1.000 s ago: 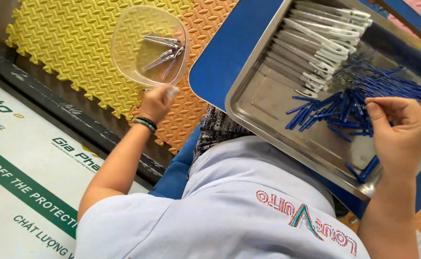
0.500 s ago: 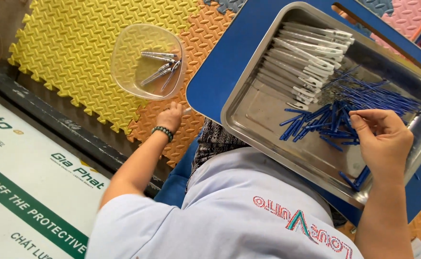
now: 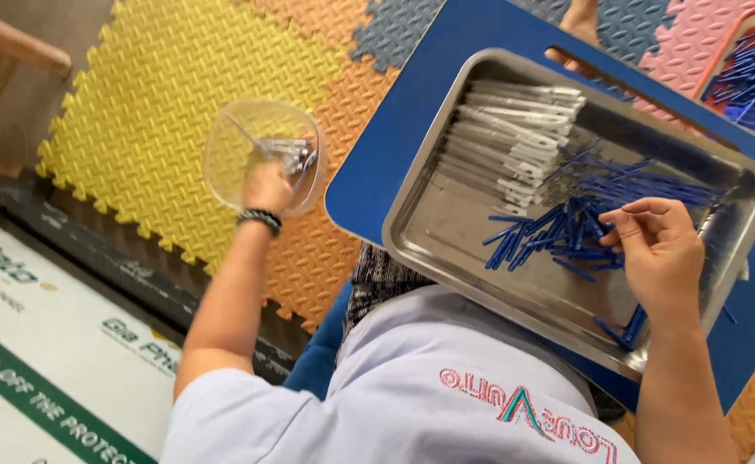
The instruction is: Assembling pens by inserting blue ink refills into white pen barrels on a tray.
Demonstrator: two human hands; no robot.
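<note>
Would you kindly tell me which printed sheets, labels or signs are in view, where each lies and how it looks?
Printed sheet: flat on the floor at lower left, beside the foam mats; white, with a diagonal green band and grey and green lettering.
Shirt print: on the person's white shirt at bottom centre; red lettering with a red and green triangle.

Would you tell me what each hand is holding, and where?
The left hand reaches into the clear bowl; any grip is hidden. The right hand rests on blue sticks, none clearly gripped.

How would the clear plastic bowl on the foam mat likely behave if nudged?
The clear bowl looks thin-walled, so probably light and easy to slide. The left hand reaches into it, which may tip it. Few pieces inside add little weight.
</note>
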